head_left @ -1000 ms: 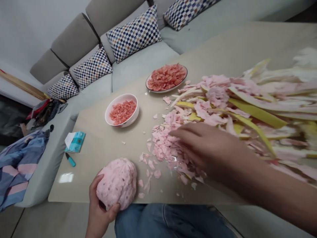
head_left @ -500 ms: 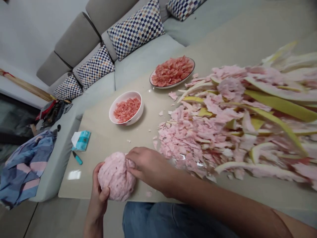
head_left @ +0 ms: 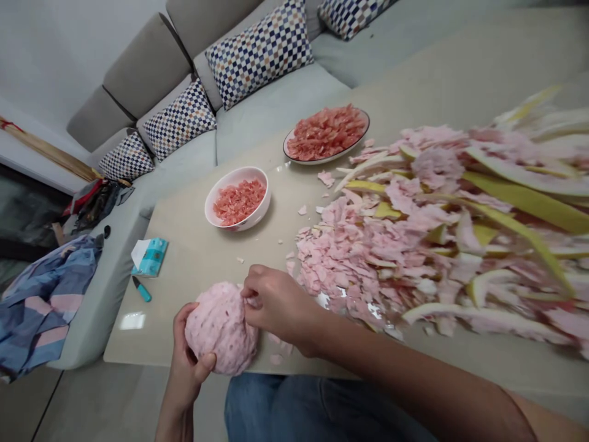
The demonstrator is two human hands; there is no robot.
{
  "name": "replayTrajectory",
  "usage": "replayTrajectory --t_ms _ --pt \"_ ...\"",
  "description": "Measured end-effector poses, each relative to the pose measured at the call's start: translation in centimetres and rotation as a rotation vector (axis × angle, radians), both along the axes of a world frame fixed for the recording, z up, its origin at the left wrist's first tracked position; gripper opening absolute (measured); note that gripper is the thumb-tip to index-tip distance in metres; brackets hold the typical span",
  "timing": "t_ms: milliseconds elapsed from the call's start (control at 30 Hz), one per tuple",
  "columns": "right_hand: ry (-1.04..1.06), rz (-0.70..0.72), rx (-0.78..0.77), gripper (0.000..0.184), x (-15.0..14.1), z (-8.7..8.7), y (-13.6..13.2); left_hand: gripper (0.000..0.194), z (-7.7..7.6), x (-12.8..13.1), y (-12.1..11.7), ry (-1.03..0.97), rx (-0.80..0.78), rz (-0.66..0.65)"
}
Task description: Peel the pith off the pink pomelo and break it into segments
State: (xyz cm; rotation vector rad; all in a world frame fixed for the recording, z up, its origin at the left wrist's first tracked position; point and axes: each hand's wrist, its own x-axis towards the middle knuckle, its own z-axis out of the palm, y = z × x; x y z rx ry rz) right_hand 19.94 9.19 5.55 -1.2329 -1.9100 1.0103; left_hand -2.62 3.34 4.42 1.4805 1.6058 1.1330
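A peeled pomelo [head_left: 219, 328], round and still covered in pitted pink pith, is held at the table's near edge. My left hand [head_left: 191, 353] cups it from the left, thumb pressed on its front. At its upper right side my right hand [head_left: 271, 301] is closed in a pinch on the pith, the fingertips partly hidden by the knuckles. Small pink pith scraps [head_left: 276, 359] lie on the table below the right hand. To the right spreads a big heap of torn pink pith [head_left: 335, 245] mixed with yellow-green peel strips [head_left: 524, 199].
A white bowl [head_left: 261, 212] of red pomelo flesh stands beyond the pomelo, with a heaped plate [head_left: 317, 161] of flesh behind it. A tissue pack [head_left: 154, 258] and a small turquoise knife [head_left: 142, 290] lie at the left. A grey sofa [head_left: 257, 129] borders the table's far side.
The pomelo has turned slightly in my left hand, showing more of its pitted surface. My right hand has shifted a little up and right, its fingers curled tighter. The view has moved slightly.
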Motion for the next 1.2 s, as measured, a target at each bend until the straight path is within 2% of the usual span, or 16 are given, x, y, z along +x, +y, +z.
replayTrajectory --t_ms 67,200,333,433,533,633,733,867,967,1100,1200 --pt "-0.042 0.003 0.025 0.008 0.1 0.0 -0.1 0.093 0.0 -0.1 0.1 0.032 0.005 -0.01" --pt "-0.112 0.005 0.043 0.016 0.6 -0.4 -0.1 0.09 -0.1 -1.1 0.6 0.073 -0.007 -0.095" --pt "0.07 0.001 0.042 0.017 1.1 -1.5 0.1 0.09 -0.2 -1.8 1.0 0.068 0.002 -0.13" --pt "0.189 -0.07 0.017 0.017 1.0 -2.2 0.0 0.091 -0.2 -1.4 1.1 -0.008 0.002 -0.11" --pt "0.236 -0.117 -0.003 0.016 0.8 -2.3 -0.2 0.094 -0.1 -0.8 1.2 -0.094 -0.01 -0.062" --pt "0.237 -0.079 0.016 0.018 1.1 -1.8 -0.3 0.095 -0.1 -0.7 1.2 -0.142 -0.032 -0.043" --pt "0.139 0.023 0.109 0.021 1.3 -1.1 -0.2 0.096 -0.2 -0.8 1.2 -0.16 -0.048 -0.044" --pt "-0.195 0.15 0.214 0.015 0.8 0.1 -0.4 0.098 -0.5 -1.4 1.2 -0.182 -0.062 -0.051" --pt "-0.375 0.184 0.24 0.013 -0.1 0.9 0.0 0.099 -0.6 -1.7 1.3 -0.193 -0.062 -0.07" --pt "-0.41 0.096 0.209 0.018 0.0 0.6 1.4 0.097 -0.8 -1.9 1.4 -0.193 -0.055 -0.07" --pt "-0.291 -0.047 0.15 0.02 1.2 -0.3 2.4 0.097 -1.1 -2.2 1.5 -0.217 -0.044 -0.088"
